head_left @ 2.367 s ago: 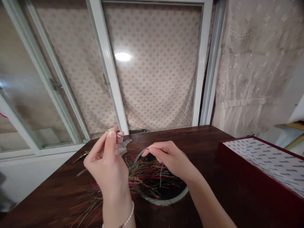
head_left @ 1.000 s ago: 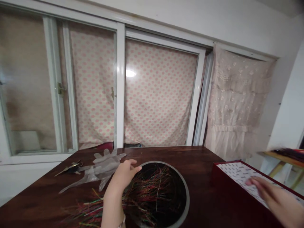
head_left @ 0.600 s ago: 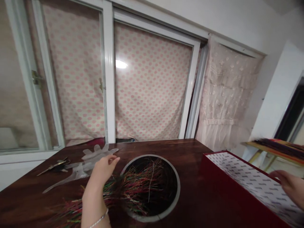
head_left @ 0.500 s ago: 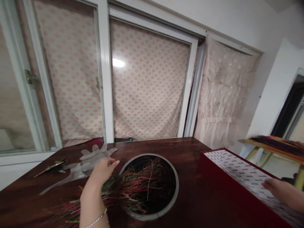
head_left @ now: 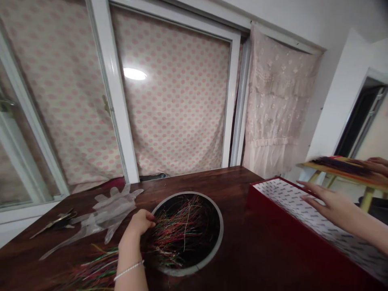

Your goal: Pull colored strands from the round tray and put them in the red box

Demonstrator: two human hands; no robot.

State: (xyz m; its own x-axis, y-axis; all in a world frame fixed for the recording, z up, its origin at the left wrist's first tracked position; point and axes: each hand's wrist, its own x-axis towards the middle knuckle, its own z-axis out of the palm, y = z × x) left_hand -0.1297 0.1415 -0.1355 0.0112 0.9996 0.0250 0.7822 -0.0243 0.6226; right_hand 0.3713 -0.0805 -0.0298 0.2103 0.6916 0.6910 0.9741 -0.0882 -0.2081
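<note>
A loose bundle of thin multicoloured strands (head_left: pixel 174 230), wire-like in look, fans out over a dark round inset with a pale ring (head_left: pixel 220 234). More strands spread out to the left of my forearm. My left hand (head_left: pixel 141 222), a silver bracelet at its wrist, is at the left edge of the ring, fingers curled in by the strands. Whatever lies between those fingertips is hidden. Over the long red box (head_left: pixel 273 218), lined with white printed paper, my right hand (head_left: pixel 324 202) hovers with its fingers apart and nothing in them.
Clear plastic gloves (head_left: pixel 112 212) lie on the dark wooden table (head_left: pixel 233 184), with scissors (head_left: pixel 54 222) to their left. At right, another person's hands (head_left: pixel 377 165) rest by dark strands on a yellow-legged stand (head_left: pixel 339 165). Curtained windows stand behind the table.
My left hand has come down and right toward the strands. My right hand has risen from inside the box and its fingers have spread. The view has turned slightly right.
</note>
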